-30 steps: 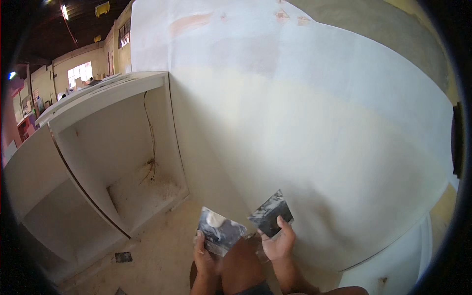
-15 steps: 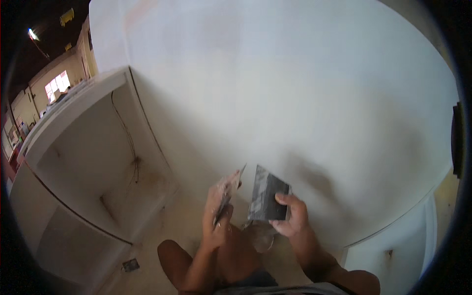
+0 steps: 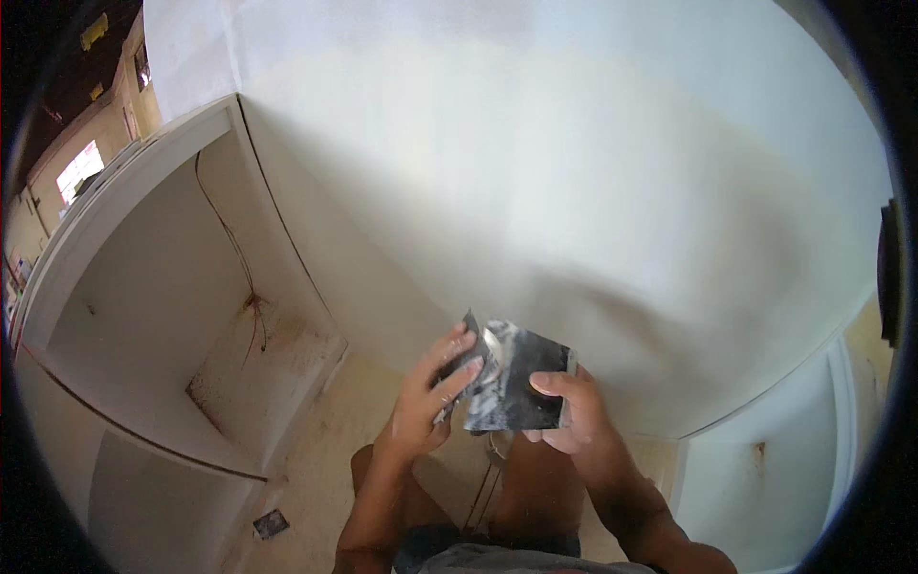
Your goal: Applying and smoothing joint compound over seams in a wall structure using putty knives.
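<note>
My right hand (image 3: 574,407) grips a flat, dark rectangular spreader (image 3: 535,368), thumb on its face and fingers beneath. White paste is smeared across the left part of that face. Thinner and tilted, a second dark spreader (image 3: 473,350) is held in my left hand (image 3: 421,397), its fingers laid over the sheet. Its edge meets or nearly meets the paste on the right-hand spreader; exact contact is hard to tell. White residue marks the fingers of both hands.
A large pale curved panel (image 3: 574,172) rises ahead. On the left stands a white open compartment (image 3: 153,277) with hanging wires (image 3: 229,234); another white recess (image 3: 755,507) is at lower right. A small dark square piece (image 3: 271,524) lies on the floor.
My left hand has turned and brought its spreader over against the pasted side of the other one. The paste now sits in a thicker smear. The view has shifted slightly.
</note>
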### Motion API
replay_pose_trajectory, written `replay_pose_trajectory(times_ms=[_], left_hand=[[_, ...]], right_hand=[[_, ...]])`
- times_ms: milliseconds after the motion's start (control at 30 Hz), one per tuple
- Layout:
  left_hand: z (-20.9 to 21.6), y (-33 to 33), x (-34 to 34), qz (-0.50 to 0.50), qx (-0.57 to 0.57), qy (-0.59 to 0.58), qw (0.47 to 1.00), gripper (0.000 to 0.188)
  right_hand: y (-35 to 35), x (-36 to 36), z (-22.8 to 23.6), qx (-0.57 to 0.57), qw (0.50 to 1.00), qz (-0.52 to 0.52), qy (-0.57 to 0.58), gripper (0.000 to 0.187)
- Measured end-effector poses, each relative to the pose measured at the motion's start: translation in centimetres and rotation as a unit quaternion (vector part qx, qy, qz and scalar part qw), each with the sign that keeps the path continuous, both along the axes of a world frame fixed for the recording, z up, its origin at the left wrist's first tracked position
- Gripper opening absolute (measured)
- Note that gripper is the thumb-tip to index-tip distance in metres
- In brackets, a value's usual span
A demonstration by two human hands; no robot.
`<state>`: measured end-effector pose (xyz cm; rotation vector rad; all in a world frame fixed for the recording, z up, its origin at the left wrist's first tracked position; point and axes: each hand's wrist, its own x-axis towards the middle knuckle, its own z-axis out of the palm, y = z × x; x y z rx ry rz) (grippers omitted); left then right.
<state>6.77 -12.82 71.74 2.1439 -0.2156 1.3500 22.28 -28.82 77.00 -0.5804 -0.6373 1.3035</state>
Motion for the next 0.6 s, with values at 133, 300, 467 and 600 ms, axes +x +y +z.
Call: replay_pose_trajectory(times_ms=[133, 300, 467, 600], left_hand=[[-5.7, 0.5, -2.1, 0.011, 0.188, 0.317, 0.929, 0.079], [-16.8, -1.5, -5.3, -0.202, -0.171, 0.294, 0.918, 0.071], [-43.0, -3.3, -6.1, 0.010, -0.508, 0.374, 0.776, 0.033], [-50.6, -3.3, -5.9, -0.008, -0.381, 0.481, 0.790, 0.022]], right_hand=[[-3.3, 0.1, 0.1, -0.068, 0.985, -0.159, 0.014, 0.037], [-2.5, 1.3, 7.2, -0.090, 0.901, -0.354, -0.235, 0.033], [1.7, 2.2, 22.8, -0.058, 0.482, -0.552, -0.678, 0.039], [6.5, 5.0, 30.3, 0.016, 0.157, -0.611, -0.776, 0.036]])
